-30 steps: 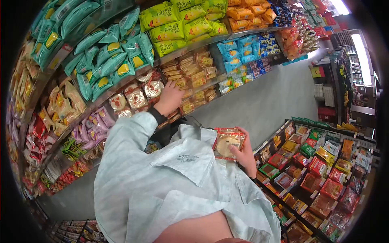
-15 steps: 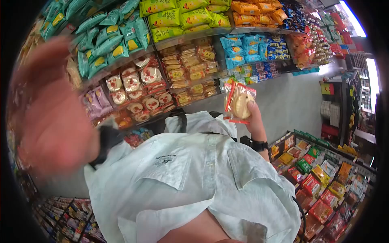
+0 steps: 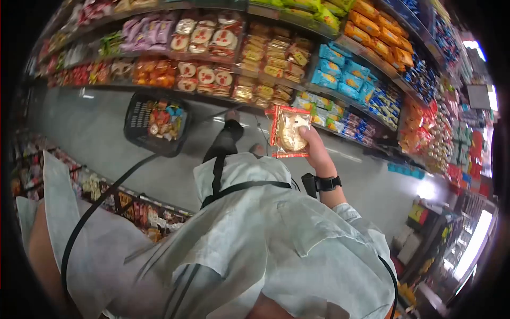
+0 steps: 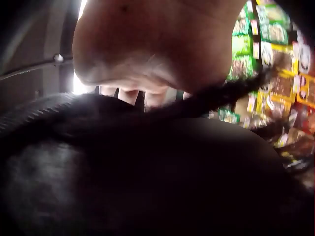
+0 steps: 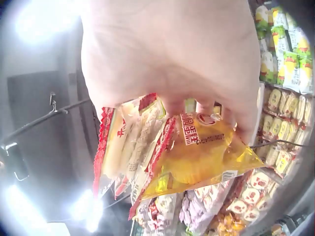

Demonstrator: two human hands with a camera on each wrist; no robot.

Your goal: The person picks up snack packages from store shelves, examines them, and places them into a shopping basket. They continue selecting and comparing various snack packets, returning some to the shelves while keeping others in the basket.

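My right hand [image 3: 317, 149] holds clear, red-edged packets of round pastries [image 3: 291, 132] out in front of my body, the thumb across the front one. In the right wrist view, a yellow-tinted pastry packet [image 5: 197, 160] hangs below the palm beside paler packets [image 5: 125, 142]. The left hand is outside the head view; only its raised arm and sleeve [image 3: 48, 186] show at lower left. In the left wrist view, a large dark shape [image 4: 147, 167] covers much of the left hand [image 4: 152, 49]. Parts of several fingers show there, and I cannot tell what they hold.
A black shopping basket [image 3: 142, 119] with colourful packets stands on the grey floor [image 3: 95, 122], left of my feet. Stocked snack shelves [image 3: 207, 58] run across ahead. More goods [image 3: 143, 212] sit behind at lower left. A black strap [image 3: 90, 218] hangs beside my left arm.
My left hand left the shelf, passed close to the head camera and dropped out of its view. The right hand lifted the pastry packets away from my body. The view turned, bringing the basket in.
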